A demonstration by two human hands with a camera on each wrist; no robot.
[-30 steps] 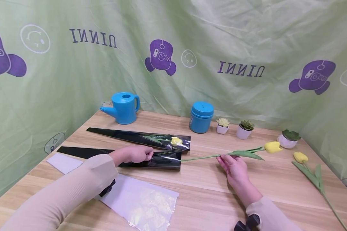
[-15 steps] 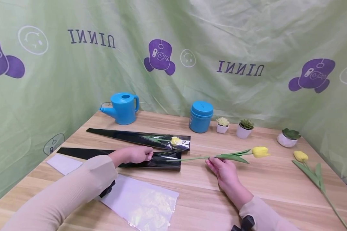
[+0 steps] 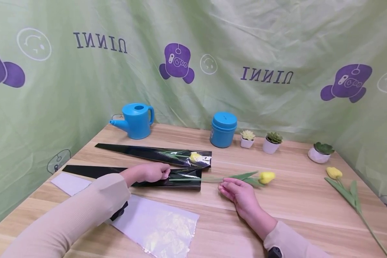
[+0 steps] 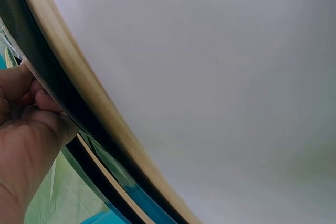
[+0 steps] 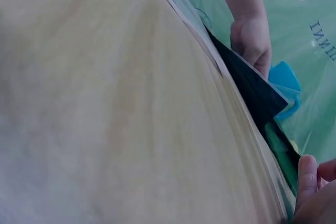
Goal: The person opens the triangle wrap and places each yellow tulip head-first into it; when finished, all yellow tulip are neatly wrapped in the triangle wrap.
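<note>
My left hand [image 3: 151, 172] pinches the upper layer of the nearer black flower sleeve [image 3: 185, 184], whose wide mouth faces right. In the left wrist view, the curled fingers of that hand [image 4: 31, 111] sit at the sleeve's dark edge. With fingertips and thumb, my right hand [image 3: 242, 197] grips the stem of a yellow tulip [image 3: 267, 177]. The flower head points right, and the lower stem runs through the mouth into the sleeve. Farther back lies a second black sleeve [image 3: 138, 152] with a yellow tulip [image 3: 195, 156] inside.
Another yellow tulip [image 3: 334, 173] lies at the right. White translucent sheets [image 3: 161, 222] lie in front, partly under my left sleeve. Along the back stand a blue watering can [image 3: 137, 122], a blue lidded canister [image 3: 223, 130] and potted succulents [image 3: 271, 143]. A green curtain [image 3: 142, 71] hangs behind.
My right hand has moved left with the tulip, sliding its stem deeper into the nearer sleeve. My left hand has stayed in place on the sleeve.
</note>
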